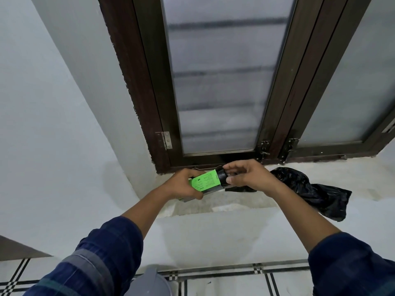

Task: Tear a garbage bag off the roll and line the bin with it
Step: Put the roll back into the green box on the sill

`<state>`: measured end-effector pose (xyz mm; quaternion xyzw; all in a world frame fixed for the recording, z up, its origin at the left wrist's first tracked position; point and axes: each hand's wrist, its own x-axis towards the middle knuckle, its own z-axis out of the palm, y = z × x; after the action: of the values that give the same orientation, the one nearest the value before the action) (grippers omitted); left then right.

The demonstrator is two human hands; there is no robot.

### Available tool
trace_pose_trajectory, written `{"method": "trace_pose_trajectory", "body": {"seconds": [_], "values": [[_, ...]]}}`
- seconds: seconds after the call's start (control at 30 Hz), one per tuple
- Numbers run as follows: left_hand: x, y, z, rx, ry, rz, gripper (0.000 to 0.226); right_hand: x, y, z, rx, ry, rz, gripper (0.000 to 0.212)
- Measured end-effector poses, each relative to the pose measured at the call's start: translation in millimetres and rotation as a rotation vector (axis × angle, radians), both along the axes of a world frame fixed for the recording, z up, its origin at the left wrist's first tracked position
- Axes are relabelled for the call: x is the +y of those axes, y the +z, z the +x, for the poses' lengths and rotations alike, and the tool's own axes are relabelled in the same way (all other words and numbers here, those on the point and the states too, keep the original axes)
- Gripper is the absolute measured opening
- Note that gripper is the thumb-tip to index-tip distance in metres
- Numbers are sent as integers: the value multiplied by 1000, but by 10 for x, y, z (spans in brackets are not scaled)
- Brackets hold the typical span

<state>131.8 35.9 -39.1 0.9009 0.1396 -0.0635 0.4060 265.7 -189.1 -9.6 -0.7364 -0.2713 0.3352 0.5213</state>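
My left hand [183, 184] grips a bright green box [205, 180] of garbage bags, held over the window sill. A black roll of bags [222, 176] sticks out of the box's right end, and my right hand [245, 175] is closed around that roll. A loose black garbage bag [312, 192] lies crumpled on the sill to the right, partly behind my right wrist. The rim of a grey bin [149, 283] shows at the bottom edge, between my forearms.
A white sill [235, 201] runs under a dark brown window frame [162, 124] with frosted glass. White walls stand left and below. A tiled floor with black lines [235, 272] lies at the bottom.
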Motion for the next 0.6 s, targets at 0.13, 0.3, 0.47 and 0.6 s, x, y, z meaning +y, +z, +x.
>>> {"method": "trace_pose_trajectory", "body": {"seconds": [0.13, 0.3, 0.47, 0.6], "values": [[-63, 17, 19, -20, -19, 1, 78, 162, -93, -130, -169, -124, -73, 25], [7, -43, -62, -56, 47, -67, 71, 79, -195, -40, 27, -468, 30, 21], [-20, -32, -47, -67, 33, -87, 72, 157, -239, -169, 574, -496, 266, 24], [-16, -26, -46, -60, 37, -82, 69, 211, -198, -247, 296, -447, 270, 19]]}}
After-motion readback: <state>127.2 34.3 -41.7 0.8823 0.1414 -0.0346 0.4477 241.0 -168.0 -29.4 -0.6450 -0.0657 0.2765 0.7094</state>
